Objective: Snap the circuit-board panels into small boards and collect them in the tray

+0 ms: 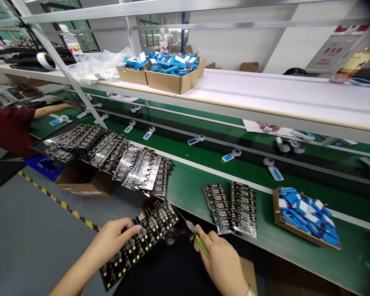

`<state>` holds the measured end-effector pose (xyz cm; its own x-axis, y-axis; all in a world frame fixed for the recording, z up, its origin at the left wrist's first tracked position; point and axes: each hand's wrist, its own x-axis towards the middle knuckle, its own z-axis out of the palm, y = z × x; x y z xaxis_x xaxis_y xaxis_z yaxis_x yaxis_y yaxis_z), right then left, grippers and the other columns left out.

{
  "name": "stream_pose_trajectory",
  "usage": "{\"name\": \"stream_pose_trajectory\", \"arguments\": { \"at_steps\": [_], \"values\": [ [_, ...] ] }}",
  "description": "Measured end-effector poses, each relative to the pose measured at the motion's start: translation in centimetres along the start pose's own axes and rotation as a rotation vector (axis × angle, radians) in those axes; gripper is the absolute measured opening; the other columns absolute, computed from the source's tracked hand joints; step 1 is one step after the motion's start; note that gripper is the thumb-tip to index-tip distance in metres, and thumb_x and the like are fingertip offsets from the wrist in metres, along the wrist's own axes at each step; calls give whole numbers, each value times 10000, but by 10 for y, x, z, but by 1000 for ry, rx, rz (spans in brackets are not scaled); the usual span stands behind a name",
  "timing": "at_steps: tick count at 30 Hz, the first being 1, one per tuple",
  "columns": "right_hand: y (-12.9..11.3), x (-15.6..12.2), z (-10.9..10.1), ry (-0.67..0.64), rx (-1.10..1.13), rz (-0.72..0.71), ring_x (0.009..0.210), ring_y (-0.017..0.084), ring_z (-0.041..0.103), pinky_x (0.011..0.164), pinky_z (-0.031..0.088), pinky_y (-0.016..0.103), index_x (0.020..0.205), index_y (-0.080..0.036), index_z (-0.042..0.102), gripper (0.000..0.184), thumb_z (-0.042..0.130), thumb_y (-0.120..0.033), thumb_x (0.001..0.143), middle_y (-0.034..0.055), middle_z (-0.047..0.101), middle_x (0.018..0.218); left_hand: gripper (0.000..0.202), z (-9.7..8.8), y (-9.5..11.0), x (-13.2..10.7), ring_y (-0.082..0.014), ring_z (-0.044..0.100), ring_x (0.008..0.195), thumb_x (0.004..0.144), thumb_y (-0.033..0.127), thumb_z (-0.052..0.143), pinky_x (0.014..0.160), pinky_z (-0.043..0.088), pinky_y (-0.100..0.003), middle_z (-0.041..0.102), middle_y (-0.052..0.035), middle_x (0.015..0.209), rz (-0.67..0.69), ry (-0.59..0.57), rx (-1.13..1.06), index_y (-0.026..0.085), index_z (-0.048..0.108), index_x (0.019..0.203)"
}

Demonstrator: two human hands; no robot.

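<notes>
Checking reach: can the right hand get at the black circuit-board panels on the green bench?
Probably yes: the right hand is just below the circuit-board panels with nothing between them, though its green-handled tool occupies it.

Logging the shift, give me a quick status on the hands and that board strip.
Left hand gripping black board strip. Right hand holding green-handled tool. Two more strips on bench.

An electronics assembly workshop: green conveyor line point(185, 193), cartons of blue components point(169, 82), stacked circuit boards point(142, 172).
</notes>
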<state>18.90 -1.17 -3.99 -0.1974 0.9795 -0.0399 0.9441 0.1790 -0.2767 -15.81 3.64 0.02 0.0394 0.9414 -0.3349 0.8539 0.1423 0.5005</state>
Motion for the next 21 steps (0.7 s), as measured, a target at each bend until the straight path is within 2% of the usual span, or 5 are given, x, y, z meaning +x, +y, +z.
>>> {"name": "stream_pose_trajectory", "arguments": {
  "at_steps": [4, 8, 10, 13, 21],
  "values": [
    [-4, 23, 10, -75, 180, -48, 819, 240, 654, 714, 511, 331, 1299, -292, 573, 486, 591, -262, 814, 65, 671, 929, 470, -15, -6, -6, -155, 467, 572, 836, 646, 450, 537, 267, -231, 449, 51, 536, -28, 67, 77, 224, 458, 628],
    [-22, 45, -11, 31, 605, -98, 810, 164, 598, 760, 494, 281, 1414, -281, 422, 529, 515, -382, 904, 30, 625, 955, 461, -23, 1, -17, -155, 482, 572, 845, 627, 461, 546, 283, -232, 471, 46, 543, 10, 60, 53, 220, 499, 632],
    [-33, 52, -22, 69, 716, -152, 788, 151, 562, 753, 485, 274, 1423, -278, 404, 536, 508, -400, 912, 26, 602, 963, 457, -22, 5, -21, -152, 480, 569, 846, 620, 472, 549, 290, -232, 480, 45, 544, 32, 44, 36, 217, 521, 637],
    [-41, 57, -29, 82, 760, -209, 825, 156, 549, 784, 476, 286, 1411, -283, 419, 528, 528, -385, 904, 33, 587, 1006, 449, -20, 11, -26, -145, 470, 561, 847, 609, 486, 551, 299, -231, 485, 47, 543, 63, 23, 7, 214, 534, 638],
    [-37, 54, -24, 58, 742, -233, 770, 152, 556, 747, 482, 284, 1414, -266, 422, 494, 493, -371, 937, 23, 577, 891, 453, -21, 17, -26, -138, 442, 542, 842, 612, 492, 542, 292, -234, 450, 56, 526, 76, 0, -8, 213, 533, 631]
  ]
}}
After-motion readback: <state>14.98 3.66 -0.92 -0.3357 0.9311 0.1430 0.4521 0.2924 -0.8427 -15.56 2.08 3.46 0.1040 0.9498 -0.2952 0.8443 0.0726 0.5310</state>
